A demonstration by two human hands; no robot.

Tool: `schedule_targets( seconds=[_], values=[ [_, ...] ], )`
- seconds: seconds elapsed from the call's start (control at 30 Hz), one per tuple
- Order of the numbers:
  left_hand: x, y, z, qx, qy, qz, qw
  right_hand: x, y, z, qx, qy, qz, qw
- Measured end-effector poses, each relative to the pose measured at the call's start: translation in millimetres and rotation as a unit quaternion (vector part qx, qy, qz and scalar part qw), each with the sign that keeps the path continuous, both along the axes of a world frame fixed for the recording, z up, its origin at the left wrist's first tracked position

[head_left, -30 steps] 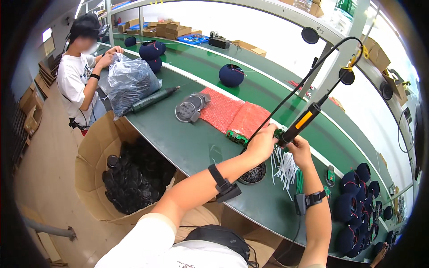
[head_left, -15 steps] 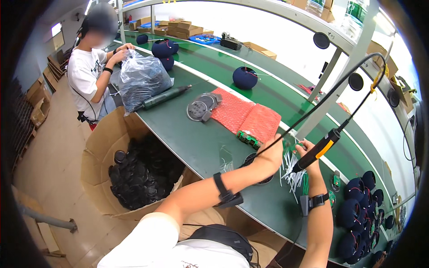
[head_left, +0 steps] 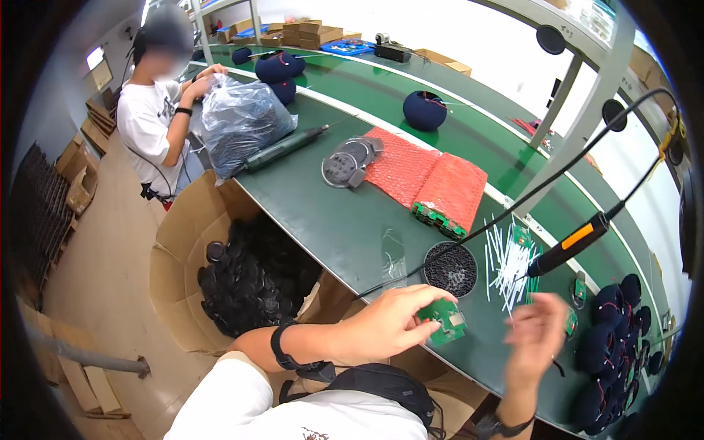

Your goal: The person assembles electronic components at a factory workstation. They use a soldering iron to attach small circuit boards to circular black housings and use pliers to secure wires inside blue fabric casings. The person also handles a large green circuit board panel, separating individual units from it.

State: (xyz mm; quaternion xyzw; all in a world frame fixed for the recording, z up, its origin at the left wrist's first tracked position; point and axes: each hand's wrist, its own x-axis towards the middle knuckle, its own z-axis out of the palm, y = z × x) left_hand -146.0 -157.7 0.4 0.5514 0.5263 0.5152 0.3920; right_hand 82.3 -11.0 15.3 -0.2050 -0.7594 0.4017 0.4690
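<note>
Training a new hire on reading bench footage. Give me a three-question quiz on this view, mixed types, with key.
1. Multiple choice: what does the left hand hold?
A. a dark blue ball
B. a green circuit board
C. a clear plastic bag
2. True or false: the red bubble wrap lies inside the cardboard box.
3. Fill in: in the picture, the thin white strips lie to the ____ of the round dish.

Key: 1. B. 2. False; the red bubble wrap lies on the green bench. 3. right.
</note>
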Motion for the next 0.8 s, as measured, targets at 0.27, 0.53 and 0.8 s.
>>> schedule_targets(
  seconds=[0.27, 0.53, 0.8],
  values=[
    [-104, 65, -36, 0.052, 0.238, 0.247, 0.938, -9, -29, -56, -0.289, -0.028, 0.039, 0.956],
    [-303, 80, -86, -0.165, 0.354, 0.524, 0.757, 50, -23, -83, -0.278, -0.029, -0.04, 0.959],
    [-146, 44, -5, 0.02, -0.04, 0.202, 0.978, 77, -18, -81, -0.316, 0.027, -0.074, 0.945]
  ],
)
